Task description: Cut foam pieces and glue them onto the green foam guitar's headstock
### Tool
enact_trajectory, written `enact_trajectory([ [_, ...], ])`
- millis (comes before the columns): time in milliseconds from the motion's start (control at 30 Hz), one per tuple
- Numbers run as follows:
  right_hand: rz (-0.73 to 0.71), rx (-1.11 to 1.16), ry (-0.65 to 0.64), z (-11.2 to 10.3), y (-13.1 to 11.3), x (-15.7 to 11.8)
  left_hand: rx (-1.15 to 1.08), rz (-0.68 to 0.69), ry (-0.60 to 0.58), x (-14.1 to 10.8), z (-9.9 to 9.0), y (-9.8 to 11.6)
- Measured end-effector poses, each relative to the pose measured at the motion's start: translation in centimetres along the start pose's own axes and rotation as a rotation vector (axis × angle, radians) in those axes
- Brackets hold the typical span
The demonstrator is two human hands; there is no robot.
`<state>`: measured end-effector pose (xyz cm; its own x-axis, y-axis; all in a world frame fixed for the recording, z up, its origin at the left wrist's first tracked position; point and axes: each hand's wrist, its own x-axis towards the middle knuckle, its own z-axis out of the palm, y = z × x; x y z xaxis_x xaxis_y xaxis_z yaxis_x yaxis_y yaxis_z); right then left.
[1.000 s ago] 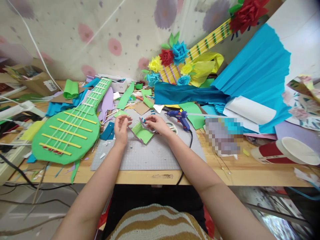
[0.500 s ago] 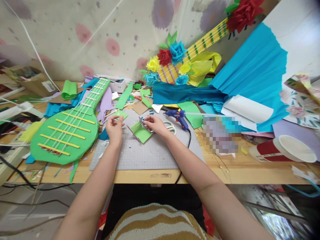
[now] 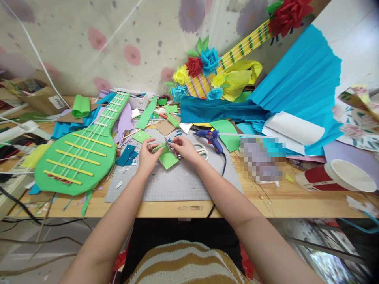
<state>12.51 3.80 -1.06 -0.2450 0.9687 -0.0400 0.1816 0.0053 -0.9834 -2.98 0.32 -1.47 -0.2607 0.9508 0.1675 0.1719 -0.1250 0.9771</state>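
Note:
A small green folded card piece (image 3: 168,158), with upright walls along its sides, is between my hands above the grey cutting mat (image 3: 177,185). My left hand (image 3: 148,154) grips its left side, thumb over the edge. On the other side my right hand (image 3: 182,148) pinches the raised right wall between thumb and fingers. White-handled scissors (image 3: 203,151) lie beside my right hand, their blades partly hidden by it. A blue glue gun (image 3: 209,136) rests just beyond them.
A green paper lute (image 3: 78,157) lies at the left. Behind are a yellow flowered instrument (image 3: 204,81) and blue crepe paper (image 3: 299,86). Blue scraps (image 3: 126,155) lie left of my hands. A paper cup (image 3: 334,175) lies tipped at the right. The glue gun's cord (image 3: 224,169) crosses the mat.
My left hand has moved right and taken hold of the card piece's left side. The blue scraps it covered now show. My right hand keeps its pinch in nearly the same place.

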Motion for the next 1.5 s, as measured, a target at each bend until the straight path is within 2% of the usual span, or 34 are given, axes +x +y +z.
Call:
enact_trajectory([
  [167,0.006,-0.029,0.016,0.0,0.0,0.0,0.025,0.01,0.033,-0.1,-0.1,0.1],
  [500,-0.041,0.019,-0.043,-0.3,-0.2,-0.3,-0.007,-0.002,0.058,-0.3,0.1,0.5],
  [733,-0.148,-0.105,0.033,0.1,-0.2,-0.4,0.016,0.01,0.06,-0.1,0.3,0.0],
  [1067,-0.178,-0.124,0.027,0.9,0.4,0.6,-0.017,0.013,0.037,0.0,0.3,-0.4],
  [1233,-0.184,-0.134,0.037,0.7,0.1,0.4,-0.011,0.025,0.044,0.1,0.4,-0.8],
  [1367,-0.163,-0.129,0.037,0.8,0.0,0.3,-0.044,0.006,-0.006,0.2,0.5,-0.9],
  [1500,-0.099,-0.009,0.029,0.7,-0.1,0.3,-0.103,-0.039,-0.022,0.2,0.5,-0.7],
])
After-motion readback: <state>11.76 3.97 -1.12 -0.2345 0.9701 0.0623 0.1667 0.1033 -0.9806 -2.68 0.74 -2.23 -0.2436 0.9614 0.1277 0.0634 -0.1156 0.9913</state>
